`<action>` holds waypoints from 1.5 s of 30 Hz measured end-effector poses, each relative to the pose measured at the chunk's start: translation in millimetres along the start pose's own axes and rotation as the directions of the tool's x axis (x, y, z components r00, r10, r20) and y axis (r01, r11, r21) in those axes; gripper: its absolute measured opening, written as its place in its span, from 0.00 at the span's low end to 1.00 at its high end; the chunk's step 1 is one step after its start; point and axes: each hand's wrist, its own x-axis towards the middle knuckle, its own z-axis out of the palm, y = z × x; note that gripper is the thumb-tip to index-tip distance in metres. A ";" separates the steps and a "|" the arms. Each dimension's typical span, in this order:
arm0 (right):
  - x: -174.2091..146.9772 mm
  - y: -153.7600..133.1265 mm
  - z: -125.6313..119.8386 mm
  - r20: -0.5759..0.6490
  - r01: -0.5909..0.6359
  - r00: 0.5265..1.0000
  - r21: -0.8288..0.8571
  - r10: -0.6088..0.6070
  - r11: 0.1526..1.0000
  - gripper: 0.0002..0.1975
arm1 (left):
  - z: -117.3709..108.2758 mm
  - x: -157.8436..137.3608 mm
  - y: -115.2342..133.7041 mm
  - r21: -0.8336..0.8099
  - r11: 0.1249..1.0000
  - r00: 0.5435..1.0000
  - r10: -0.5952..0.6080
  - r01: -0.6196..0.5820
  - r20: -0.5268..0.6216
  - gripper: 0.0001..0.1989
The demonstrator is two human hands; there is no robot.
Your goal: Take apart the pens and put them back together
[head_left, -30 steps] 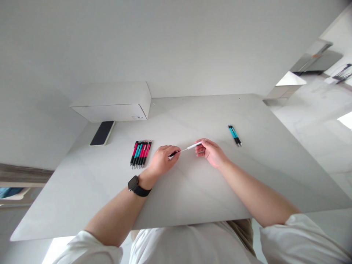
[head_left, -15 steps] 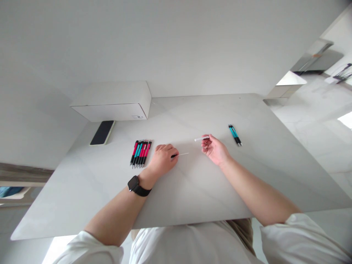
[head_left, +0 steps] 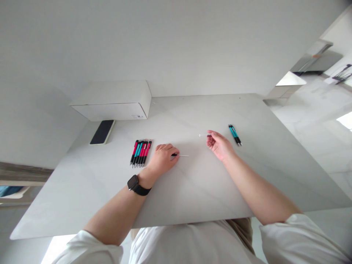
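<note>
Head: left hand (head_left: 162, 158) palm-down, right hand (head_left: 220, 147) upturned, fingers (head_left: 211, 143) tight on thin rod (head_left: 184, 155) and tube (head_left: 204, 135) respectively

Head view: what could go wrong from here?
The thin white rod projecting beyond the dark piece in the left hand might bend if knocked. The pale piece sticks out of the right hand and could slip free. The row of pens lies close beside the left hand, which might brush them.

Single wide head-worn view, from close above the near edge of a pale grey marble-patterned tabletop (head_left: 209, 194), facing forward and down across it, wearer's white cloth shirt (head_left: 192, 244) before it, plain grey wall (head_left: 192, 47) beyond it
</note>
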 end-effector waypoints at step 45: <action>10.8 -30.3 -23.0 -0.023 0.069 0.996 -0.389 -0.084 0.919 0.20 | 1.0 0.3 -1.7 0.002 1.000 1.000 0.010 -0.010 0.010 0.05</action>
